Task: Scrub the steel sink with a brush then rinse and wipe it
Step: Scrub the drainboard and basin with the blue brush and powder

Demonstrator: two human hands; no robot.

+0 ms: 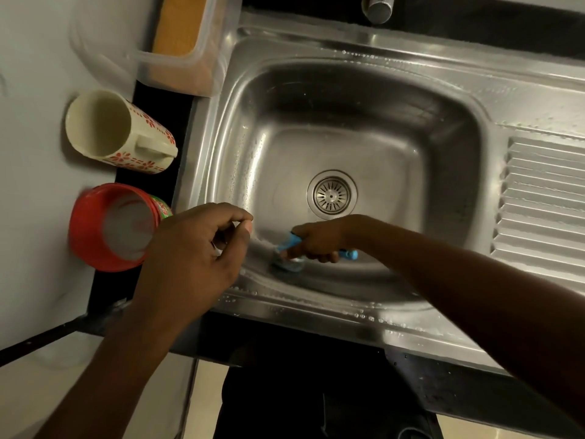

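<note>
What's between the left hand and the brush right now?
Only bare wet steel of the sink wall, as the head view shows. The left hand is over the left rim; the right hand grips the brush in the basin.

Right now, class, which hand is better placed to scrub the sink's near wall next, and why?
Right. The right hand grips the blue brush, its head against the near wall of the sink. The left hand hangs over the left rim, fingers curled, no tool.
</note>
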